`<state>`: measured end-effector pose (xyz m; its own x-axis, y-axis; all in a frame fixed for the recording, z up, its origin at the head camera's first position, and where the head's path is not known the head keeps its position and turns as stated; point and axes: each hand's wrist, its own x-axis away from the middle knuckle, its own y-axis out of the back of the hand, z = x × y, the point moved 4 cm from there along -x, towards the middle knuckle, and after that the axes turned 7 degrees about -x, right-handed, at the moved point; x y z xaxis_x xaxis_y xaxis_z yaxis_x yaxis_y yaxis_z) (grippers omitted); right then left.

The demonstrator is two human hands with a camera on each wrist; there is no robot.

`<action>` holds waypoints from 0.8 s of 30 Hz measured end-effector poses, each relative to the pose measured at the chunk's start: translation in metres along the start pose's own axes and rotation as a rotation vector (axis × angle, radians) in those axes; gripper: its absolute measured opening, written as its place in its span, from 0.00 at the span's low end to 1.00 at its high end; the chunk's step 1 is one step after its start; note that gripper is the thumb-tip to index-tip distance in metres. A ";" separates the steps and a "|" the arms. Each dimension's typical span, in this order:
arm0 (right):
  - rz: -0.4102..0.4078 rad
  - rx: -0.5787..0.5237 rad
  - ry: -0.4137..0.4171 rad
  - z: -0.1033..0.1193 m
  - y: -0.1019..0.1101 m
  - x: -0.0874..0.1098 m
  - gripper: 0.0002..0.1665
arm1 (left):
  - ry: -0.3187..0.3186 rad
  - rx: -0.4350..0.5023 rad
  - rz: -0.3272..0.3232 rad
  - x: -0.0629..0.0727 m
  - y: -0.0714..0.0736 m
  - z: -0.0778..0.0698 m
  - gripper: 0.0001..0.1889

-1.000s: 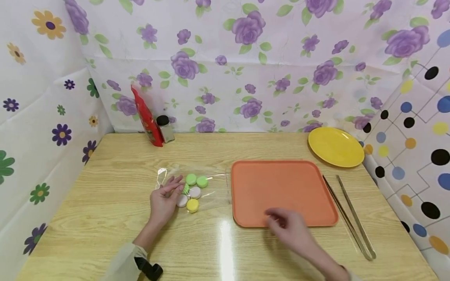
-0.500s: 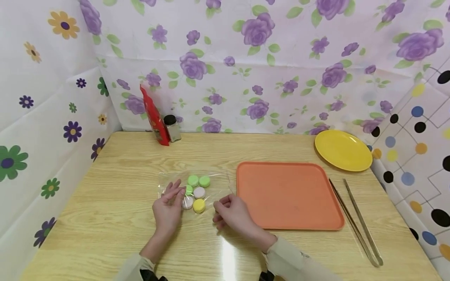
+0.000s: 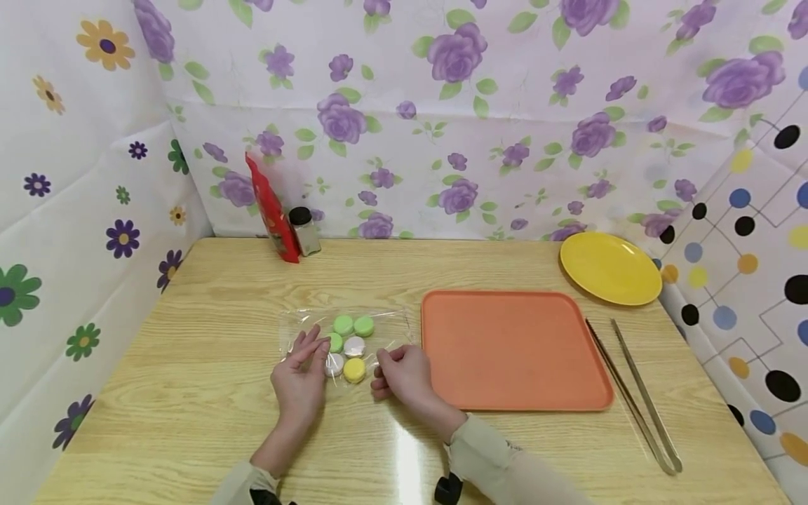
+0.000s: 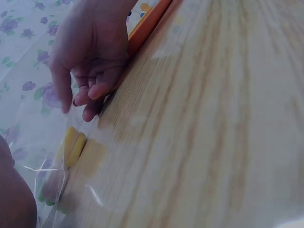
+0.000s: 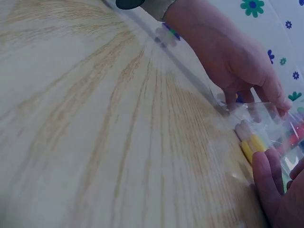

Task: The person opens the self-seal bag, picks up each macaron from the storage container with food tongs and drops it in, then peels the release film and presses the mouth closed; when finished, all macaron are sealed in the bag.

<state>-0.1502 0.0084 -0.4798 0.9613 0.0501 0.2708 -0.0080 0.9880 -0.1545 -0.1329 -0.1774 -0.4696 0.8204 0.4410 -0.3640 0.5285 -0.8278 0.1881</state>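
A clear plastic bag (image 3: 394,326) lies on the table with several macarons inside: green (image 3: 344,325), pale lilac (image 3: 355,346) and yellow (image 3: 354,369). My left hand (image 3: 299,382) pinches the bag's film near its left side between thumb and fingertips; the right wrist view shows the film rising to those fingertips (image 5: 286,105). At the bag's lower right edge is my right hand (image 3: 407,379), close beside the yellow macaron. Its thumb stands apart from its loosely bent fingers in the left wrist view, where the yellow macaron (image 4: 74,146) sits just below them.
An orange tray (image 3: 511,351) is right of the bag, with metal tongs (image 3: 637,393) beyond it. A yellow plate (image 3: 610,268) stands at the back right. Against the back wall are a red packet (image 3: 273,210) and a black-capped jar (image 3: 305,230).
My right hand has moved left from over the tray's front edge to the bag's lower right edge. The left hand stays at the bag's left side. The head view has shifted slightly.
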 end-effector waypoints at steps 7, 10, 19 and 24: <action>-0.048 -0.044 0.015 -0.006 -0.004 0.003 0.08 | -0.005 -0.019 0.001 -0.001 0.000 -0.003 0.02; -0.049 -0.107 0.000 -0.008 -0.006 0.003 0.11 | 0.002 -0.028 0.006 0.000 0.001 -0.003 0.02; -0.111 -0.112 0.104 -0.007 -0.010 0.010 0.04 | 0.008 -0.008 0.034 0.001 0.000 0.000 0.03; -0.191 -0.089 0.247 -0.002 -0.012 0.016 0.05 | 0.026 -0.019 0.055 -0.001 0.002 0.000 0.07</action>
<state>-0.1340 -0.0030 -0.4756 0.9809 -0.1829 0.0656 0.1927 0.9589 -0.2083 -0.1332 -0.1792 -0.4686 0.8535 0.4044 -0.3287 0.4866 -0.8442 0.2249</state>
